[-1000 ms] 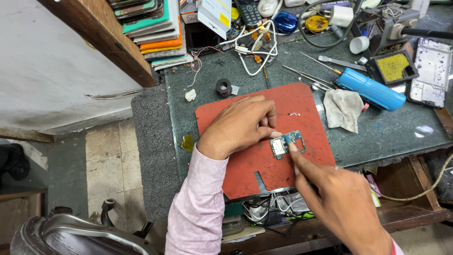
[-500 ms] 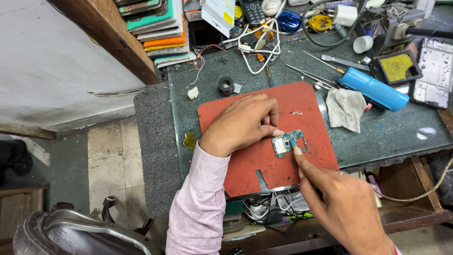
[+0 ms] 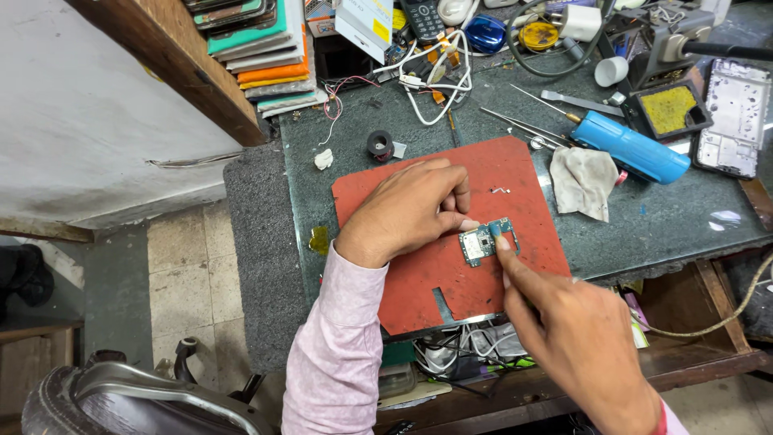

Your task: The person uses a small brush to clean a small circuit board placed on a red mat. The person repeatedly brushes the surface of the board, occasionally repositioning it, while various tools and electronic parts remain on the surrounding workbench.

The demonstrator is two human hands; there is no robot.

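A small circuit board [image 3: 484, 240] with a blue part lies on a red work mat [image 3: 419, 282] on the dark bench top. My left hand [image 3: 411, 211] rests on the mat, its thumb and fingertips touching the board's left edge and holding it down. My right hand [image 3: 576, 330] comes in from the lower right, its forefinger stretched out and pressing on the board's right side. I cannot tell whether a thin tool is pinched in that hand.
A blue cylindrical tool [image 3: 630, 147], a crumpled cloth [image 3: 583, 182], tweezers [image 3: 515, 125], a tape roll [image 3: 379, 145] and a yellow sponge tray [image 3: 670, 109] lie behind the mat. Tangled white cables [image 3: 435, 76] and stacked phone cases [image 3: 266, 40] crowd the back. A phone frame [image 3: 734, 117] is at right.
My right forefinger has slid up onto the board. The view has shifted slightly; my left hand stays on the board.
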